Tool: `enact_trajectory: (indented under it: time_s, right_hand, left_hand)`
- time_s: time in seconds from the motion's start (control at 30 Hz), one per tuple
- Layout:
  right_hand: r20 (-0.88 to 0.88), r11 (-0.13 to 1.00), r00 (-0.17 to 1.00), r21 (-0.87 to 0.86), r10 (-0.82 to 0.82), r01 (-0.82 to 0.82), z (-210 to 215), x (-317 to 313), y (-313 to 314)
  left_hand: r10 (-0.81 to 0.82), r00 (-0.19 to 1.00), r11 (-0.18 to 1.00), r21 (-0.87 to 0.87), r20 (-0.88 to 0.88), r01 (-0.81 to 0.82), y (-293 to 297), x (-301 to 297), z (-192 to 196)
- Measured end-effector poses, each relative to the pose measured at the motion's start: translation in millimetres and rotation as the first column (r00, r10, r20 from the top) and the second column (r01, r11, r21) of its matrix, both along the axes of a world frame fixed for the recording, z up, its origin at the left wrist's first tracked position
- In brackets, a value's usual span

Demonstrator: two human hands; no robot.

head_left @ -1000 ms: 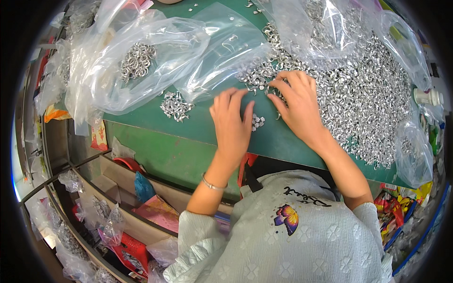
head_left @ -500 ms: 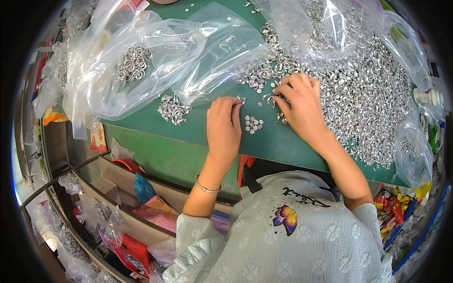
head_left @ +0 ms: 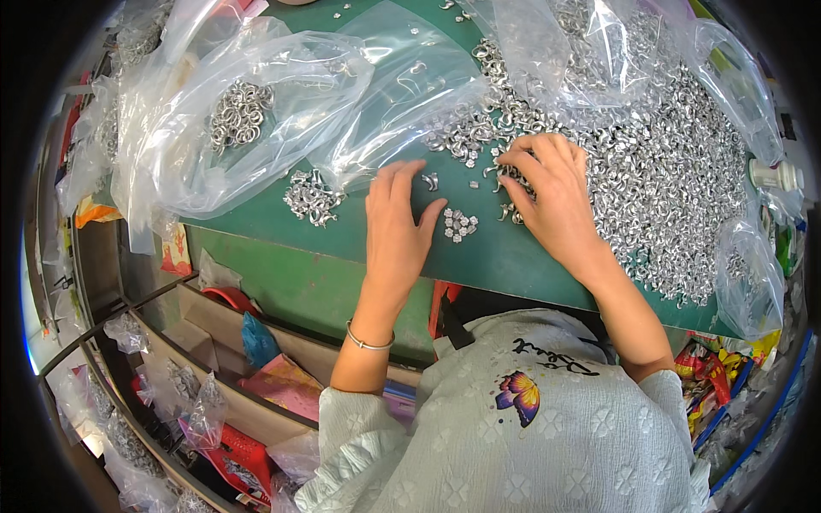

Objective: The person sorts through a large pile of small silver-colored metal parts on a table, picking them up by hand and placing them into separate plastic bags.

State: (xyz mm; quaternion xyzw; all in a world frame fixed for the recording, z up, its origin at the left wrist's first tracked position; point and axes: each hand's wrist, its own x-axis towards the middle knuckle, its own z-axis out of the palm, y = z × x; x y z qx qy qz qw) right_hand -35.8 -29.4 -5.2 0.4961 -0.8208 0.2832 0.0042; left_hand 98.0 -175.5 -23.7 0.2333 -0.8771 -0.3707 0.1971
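My left hand (head_left: 396, 218) is open over the green table, thumb apart from the fingers and nothing between them. Just right of its fingertips lies a small curved silver metal piece (head_left: 430, 181). My right hand (head_left: 552, 190) is bent at the left edge of a large heap of small silver metal pieces (head_left: 676, 179). Its thumb and forefinger close around a few small silver metal pieces (head_left: 510, 173), partly hidden by the fingers. Between my hands sits a little cluster of flower-shaped silver pieces (head_left: 459, 225). A small pile of curved silver pieces (head_left: 313, 197) lies left of my left hand.
A clear plastic bag (head_left: 188, 171) with silver rings (head_left: 242, 115) covers the table's left part. Another clear bag (head_left: 599, 60) lies over the heap. A white bottle (head_left: 776, 176) is at the right edge. Below the table at left are compartments holding a red basket (head_left: 244, 462).
My left hand has opened, its thumb moving away from the fingers and the hand shifting slightly left. A small curved piece now lies loose beside it. My right hand has barely moved.
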Motion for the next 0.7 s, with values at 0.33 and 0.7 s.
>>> enact_trajectory:
  time_s: [0.33,0.7]
  right_hand:
    - [-0.08,0.983,0.98,-0.009,0.181,-0.182,-23.5,15.2,-47.1]
    - [0.91,0.872,-0.146,-0.31,0.387,0.379,20.6,-19.1,31.1]
  left_hand:
    - [-0.047,0.999,0.991,-0.125,0.026,0.05,-4.9,5.0,-3.8]
    - [-0.117,0.991,0.982,-0.155,-0.065,0.106,-3.8,-8.0,-13.5]
